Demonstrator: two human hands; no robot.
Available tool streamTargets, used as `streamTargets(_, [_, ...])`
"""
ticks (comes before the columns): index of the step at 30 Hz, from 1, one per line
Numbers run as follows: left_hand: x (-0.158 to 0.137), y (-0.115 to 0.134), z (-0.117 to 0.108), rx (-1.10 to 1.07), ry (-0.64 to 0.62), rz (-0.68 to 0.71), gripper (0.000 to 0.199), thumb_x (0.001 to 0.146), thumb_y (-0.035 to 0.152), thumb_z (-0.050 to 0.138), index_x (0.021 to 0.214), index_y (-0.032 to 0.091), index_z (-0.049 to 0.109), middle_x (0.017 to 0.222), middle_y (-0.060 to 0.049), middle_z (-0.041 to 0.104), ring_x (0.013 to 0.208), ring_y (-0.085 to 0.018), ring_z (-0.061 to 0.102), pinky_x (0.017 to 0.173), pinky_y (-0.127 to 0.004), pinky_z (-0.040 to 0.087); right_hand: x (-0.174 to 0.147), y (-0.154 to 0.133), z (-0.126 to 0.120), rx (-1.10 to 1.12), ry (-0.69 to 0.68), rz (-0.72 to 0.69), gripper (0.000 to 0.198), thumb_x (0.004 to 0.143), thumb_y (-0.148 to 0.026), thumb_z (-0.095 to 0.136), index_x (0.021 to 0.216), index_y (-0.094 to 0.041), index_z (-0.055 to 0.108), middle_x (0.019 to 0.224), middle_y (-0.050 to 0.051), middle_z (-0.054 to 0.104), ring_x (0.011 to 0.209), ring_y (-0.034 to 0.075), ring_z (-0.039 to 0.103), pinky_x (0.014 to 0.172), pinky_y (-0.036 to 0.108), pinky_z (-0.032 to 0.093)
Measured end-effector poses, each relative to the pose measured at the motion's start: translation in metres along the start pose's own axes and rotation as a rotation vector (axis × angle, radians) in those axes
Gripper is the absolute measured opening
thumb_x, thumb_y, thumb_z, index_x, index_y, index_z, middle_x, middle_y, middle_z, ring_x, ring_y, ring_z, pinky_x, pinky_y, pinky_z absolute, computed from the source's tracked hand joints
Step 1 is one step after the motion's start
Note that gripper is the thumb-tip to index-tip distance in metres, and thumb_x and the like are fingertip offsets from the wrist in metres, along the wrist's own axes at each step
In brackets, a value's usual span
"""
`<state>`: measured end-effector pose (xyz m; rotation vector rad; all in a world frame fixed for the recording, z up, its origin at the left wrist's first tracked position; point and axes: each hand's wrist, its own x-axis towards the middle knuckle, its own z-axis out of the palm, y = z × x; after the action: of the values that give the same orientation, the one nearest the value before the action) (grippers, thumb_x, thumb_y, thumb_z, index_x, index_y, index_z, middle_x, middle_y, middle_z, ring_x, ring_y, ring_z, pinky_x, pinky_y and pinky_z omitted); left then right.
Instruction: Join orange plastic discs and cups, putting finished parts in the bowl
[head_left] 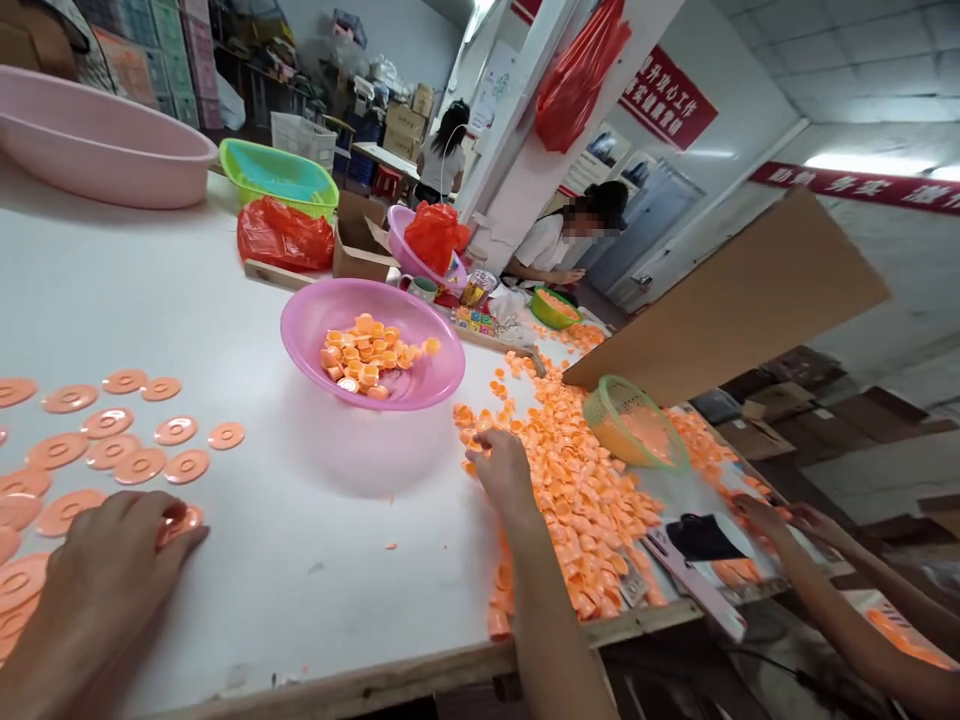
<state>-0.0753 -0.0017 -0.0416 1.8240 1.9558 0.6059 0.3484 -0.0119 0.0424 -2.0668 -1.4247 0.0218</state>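
At the lower left, my left hand (112, 575) is closed on a small orange saucer (180, 522), partly hidden by the fingers. Flat orange saucers with raised rings lie spread on the table around it. My right hand (506, 470) hovers at the left edge of a heap of small orange plastic cups (577, 490). Its thumb and forefinger are apart, with nothing visible between them. Beyond my hands stands a pink basin (322, 345) holding a pile of orange cups (367, 350). One cup (431, 346) near the basin's right wall is blurred; whether it is airborne I cannot tell.
A green mesh basket (619, 425) stands tilted in the heap, before a cardboard sheet (742, 300). A phone (694, 580) lies at the right edge. A co-worker's hands (787, 520) are at far right. Behind are a red bag (285, 235) and large pink tub (97, 145).
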Motion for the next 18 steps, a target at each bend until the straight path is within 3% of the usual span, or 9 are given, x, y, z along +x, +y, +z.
streamTargets(2, [-0.009,0.024,-0.005,0.049,-0.054,0.027,0.025,0.08,0.043,0.052,0.088,0.02,0.058,0.096,-0.01,0.062,0.101,-0.035,0.056,0.084,-0.045,0.045,-0.014,0.017,0.004,0.0,-0.029,0.007,0.012,0.065,-0.009,0.063,0.066,-0.019,0.068,0.073,0.007,0.067,0.083,0.024,0.059,0.076,0.034,0.046])
streamTargets(4, [-0.019,0.047,-0.007,-0.042,-0.111,0.003,0.025,0.076,0.044,0.058,0.086,0.021,0.057,0.089,-0.007,0.065,0.089,-0.03,0.062,0.075,-0.038,0.048,-0.027,0.017,0.013,0.017,-0.05,0.003,0.015,0.067,-0.007,0.059,0.063,-0.019,0.067,0.071,0.008,0.066,0.082,0.024,0.059,0.077,0.035,0.046])
streamTargets(7, [-0.036,0.076,0.001,-0.383,-0.19,-0.104,0.034,0.066,0.042,0.069,0.094,0.023,0.06,0.078,0.0,0.065,0.065,-0.02,0.063,0.06,-0.03,0.049,-0.054,-0.015,0.03,0.209,-0.144,0.0,0.015,0.073,-0.012,0.056,0.07,-0.02,0.068,0.074,0.006,0.068,0.074,0.021,0.062,0.07,0.032,0.049])
streamTargets(10, [-0.052,0.095,0.017,-0.7,-0.296,-0.21,0.052,0.063,0.038,0.074,0.111,0.024,0.062,0.071,0.004,0.063,0.054,-0.016,0.06,0.05,-0.026,0.049,-0.093,-0.067,0.042,0.606,-0.372,0.054,0.012,0.076,-0.017,0.056,0.076,-0.021,0.067,0.064,0.0,0.067,0.056,0.016,0.06,0.053,0.026,0.047])
streamTargets(14, [-0.064,0.106,0.03,-0.825,-0.363,-0.171,0.041,0.062,0.029,0.075,0.102,0.02,0.071,0.083,-0.001,0.073,0.076,-0.02,0.069,0.068,-0.029,0.056,-0.13,-0.115,0.053,0.748,-0.498,0.069,0.011,0.07,-0.012,0.056,0.067,-0.02,0.063,0.058,-0.003,0.062,0.052,0.012,0.056,0.049,0.021,0.043])
streamTargets(18, [-0.068,0.106,0.029,-0.989,-0.398,-0.203,0.049,0.066,0.028,0.071,0.114,0.018,0.069,0.108,-0.007,0.075,0.104,-0.025,0.068,0.095,-0.037,0.053,-0.14,-0.119,0.061,0.689,-0.476,0.05,0.013,0.073,-0.011,0.056,0.067,-0.019,0.064,0.063,-0.002,0.064,0.057,0.012,0.057,0.054,0.022,0.045])
